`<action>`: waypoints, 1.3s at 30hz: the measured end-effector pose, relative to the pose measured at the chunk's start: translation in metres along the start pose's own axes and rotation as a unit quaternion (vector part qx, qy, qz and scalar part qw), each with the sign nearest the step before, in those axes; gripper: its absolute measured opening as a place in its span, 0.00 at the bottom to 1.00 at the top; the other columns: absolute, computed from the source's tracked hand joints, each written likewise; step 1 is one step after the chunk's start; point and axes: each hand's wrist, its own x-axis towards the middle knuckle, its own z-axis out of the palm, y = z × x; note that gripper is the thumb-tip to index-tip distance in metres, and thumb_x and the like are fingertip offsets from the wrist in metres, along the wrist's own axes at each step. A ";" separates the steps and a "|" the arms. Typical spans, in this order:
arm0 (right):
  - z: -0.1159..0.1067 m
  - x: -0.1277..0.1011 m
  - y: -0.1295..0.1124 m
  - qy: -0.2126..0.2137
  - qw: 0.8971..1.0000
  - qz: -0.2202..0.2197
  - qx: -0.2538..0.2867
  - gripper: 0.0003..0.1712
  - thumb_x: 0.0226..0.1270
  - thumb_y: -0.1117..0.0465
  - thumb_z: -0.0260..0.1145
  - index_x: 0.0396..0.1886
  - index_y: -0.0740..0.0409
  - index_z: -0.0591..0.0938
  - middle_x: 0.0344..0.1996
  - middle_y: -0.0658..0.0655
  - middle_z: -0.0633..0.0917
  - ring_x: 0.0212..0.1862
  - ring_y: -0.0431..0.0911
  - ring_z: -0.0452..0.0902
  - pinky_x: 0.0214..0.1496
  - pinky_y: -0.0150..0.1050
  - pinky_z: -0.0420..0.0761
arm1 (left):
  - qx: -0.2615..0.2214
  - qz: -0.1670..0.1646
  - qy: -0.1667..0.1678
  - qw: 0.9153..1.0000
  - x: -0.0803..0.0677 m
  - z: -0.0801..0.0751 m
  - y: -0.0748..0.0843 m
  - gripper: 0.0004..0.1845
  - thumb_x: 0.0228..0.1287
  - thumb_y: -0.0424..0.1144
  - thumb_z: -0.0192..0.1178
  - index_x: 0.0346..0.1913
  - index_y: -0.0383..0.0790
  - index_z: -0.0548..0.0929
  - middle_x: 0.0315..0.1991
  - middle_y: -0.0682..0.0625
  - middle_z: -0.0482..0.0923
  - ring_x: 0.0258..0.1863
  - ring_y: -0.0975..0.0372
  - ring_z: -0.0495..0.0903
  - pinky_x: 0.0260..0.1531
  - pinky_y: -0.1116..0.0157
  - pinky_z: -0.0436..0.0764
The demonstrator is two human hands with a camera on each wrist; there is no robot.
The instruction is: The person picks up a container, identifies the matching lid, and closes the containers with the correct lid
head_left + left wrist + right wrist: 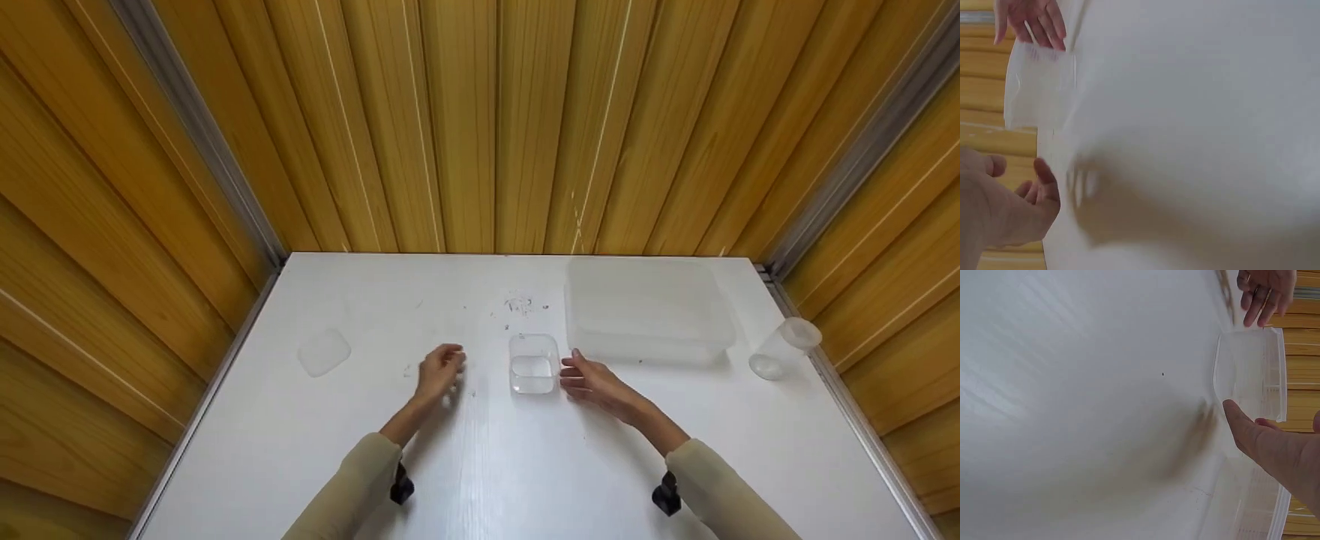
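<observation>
**Hands on either side of a small clear container**

Hands of one person reach out over a white counter point(480, 465) enclosed by wood-panelled walls. Between them sits a small clear container point(534, 364), open at the top, square with rounded corners, standing upright near the middle of the counter. It looks empty, though its clear walls make that hard to confirm.

The right hand point(592, 381) lies just right of the container, fingers extended and relaxed toward its side wall. From the right wrist view the thumb point(1241, 424) comes very close to the rim; whether it actually touches cannot be told. The left hand point(441, 369) hovers to the left of the container, apart from it, fingers loosely curled and holding nothing. It is blurred, so finer detail is unclear. The placement reads as the two hands bracketing the container from both sides.

Farther right stands a large clear plastic bin point(649, 309), close behind the right hand. At the far right edge a clear cup point(784, 348) lies tipped on its side. Well apart on the left rests a small clear lid point(324, 352), flat on the counter. A few dark specks point(519, 304) are scattered beyond the container.
</observation>
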 end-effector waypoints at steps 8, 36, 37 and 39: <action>-0.004 -0.001 0.005 0.018 1.000 0.005 0.011 0.41 0.79 0.41 0.35 0.70 0.75 0.58 0.65 0.76 0.67 0.68 0.64 0.66 0.69 0.52 0.69 | 0.122 -0.048 0.365 0.922 0.053 -0.121 -0.034 0.12 0.67 0.32 0.50 0.48 0.31 0.79 0.44 0.35 0.78 0.48 0.45 0.75 0.48 0.49 0.74; -0.010 -0.011 -0.002 0.044 0.999 -0.009 0.011 0.33 0.81 0.50 0.38 0.71 0.72 0.60 0.66 0.72 0.69 0.66 0.60 0.70 0.65 0.47 0.74 | 0.207 -0.226 0.265 0.914 0.027 -0.182 -0.047 0.16 0.59 0.36 0.47 0.40 0.25 0.78 0.43 0.29 0.80 0.38 0.44 0.80 0.37 0.48 0.78; -0.010 -0.011 -0.001 0.046 0.999 -0.009 0.016 0.32 0.81 0.51 0.38 0.71 0.71 0.60 0.66 0.73 0.69 0.66 0.60 0.70 0.66 0.47 0.74 | 0.200 -0.227 0.260 0.917 0.028 -0.180 -0.045 0.17 0.59 0.36 0.47 0.41 0.25 0.78 0.44 0.29 0.80 0.39 0.44 0.80 0.37 0.49 0.78; -0.009 -0.012 0.003 0.046 0.999 -0.017 0.017 0.29 0.81 0.55 0.41 0.70 0.71 0.60 0.66 0.73 0.69 0.66 0.60 0.71 0.65 0.47 0.75 | 0.189 -0.229 0.253 0.921 0.030 -0.175 -0.041 0.17 0.57 0.36 0.48 0.42 0.25 0.78 0.44 0.29 0.80 0.39 0.44 0.79 0.36 0.50 0.78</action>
